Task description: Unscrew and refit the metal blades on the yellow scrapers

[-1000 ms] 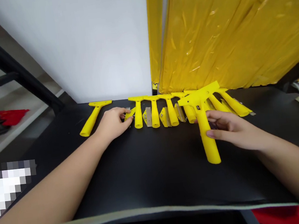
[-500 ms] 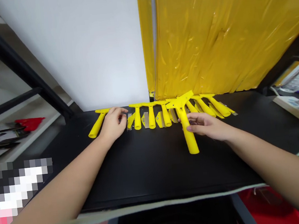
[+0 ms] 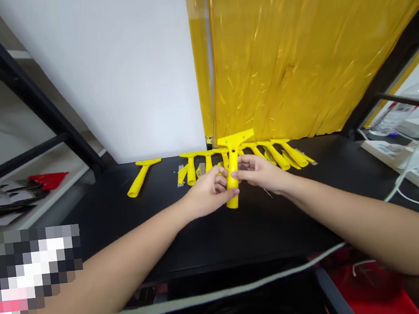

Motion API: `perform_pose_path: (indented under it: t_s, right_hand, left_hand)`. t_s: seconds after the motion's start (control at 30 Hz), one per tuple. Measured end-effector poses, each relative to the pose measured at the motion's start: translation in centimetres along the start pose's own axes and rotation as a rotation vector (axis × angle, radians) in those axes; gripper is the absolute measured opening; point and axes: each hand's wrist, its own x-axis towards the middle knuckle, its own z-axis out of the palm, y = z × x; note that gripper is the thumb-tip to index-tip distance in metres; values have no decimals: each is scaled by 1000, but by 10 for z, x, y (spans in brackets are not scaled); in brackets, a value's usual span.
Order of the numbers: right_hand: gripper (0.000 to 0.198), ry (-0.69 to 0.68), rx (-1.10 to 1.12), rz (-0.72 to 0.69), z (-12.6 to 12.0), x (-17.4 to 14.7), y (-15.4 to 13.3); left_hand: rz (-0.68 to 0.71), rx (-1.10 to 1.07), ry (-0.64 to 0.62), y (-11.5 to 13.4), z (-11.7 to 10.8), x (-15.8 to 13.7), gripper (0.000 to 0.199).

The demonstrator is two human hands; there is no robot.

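Yellow all over, the T-shaped handle is held raised over the black table, near the middle and towards its far edge, between 2 bare hands. The right hand grasps the shaft, thumb in front and fingers curled partly out of sight. The left hand lays its thumb across the lower shaft, its fingers half curled beside it; I cannot tell whether they grip.

My reading is that the step is a 2-handed steadying or handover, so the next move calls for a secure hold by 1 hand before the other lets go.

It looks smooth, with a slightly tilted crossbar, small dark marks and a round shaft. Similar yellow handles line the table's far edge, and a separate yellow handle lies nearer the far left corner.
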Motion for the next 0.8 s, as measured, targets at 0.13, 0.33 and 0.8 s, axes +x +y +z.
perform_pose_path:
  t_s: [0.13,0.33,0.8]
  right_hand:
    - [37,74,-148,-36,-5,16,8]
    - [16,213,-722,-285,-41,24,25]
    - [16,275,-793,-150,-74,14,35]
  left_hand:
    - [-31,139,196,-7,-29,4,56]
    - [-321,732,532,-3,-125,-14,55]
    - [-732,1082,273,-20,-163,-14,36]
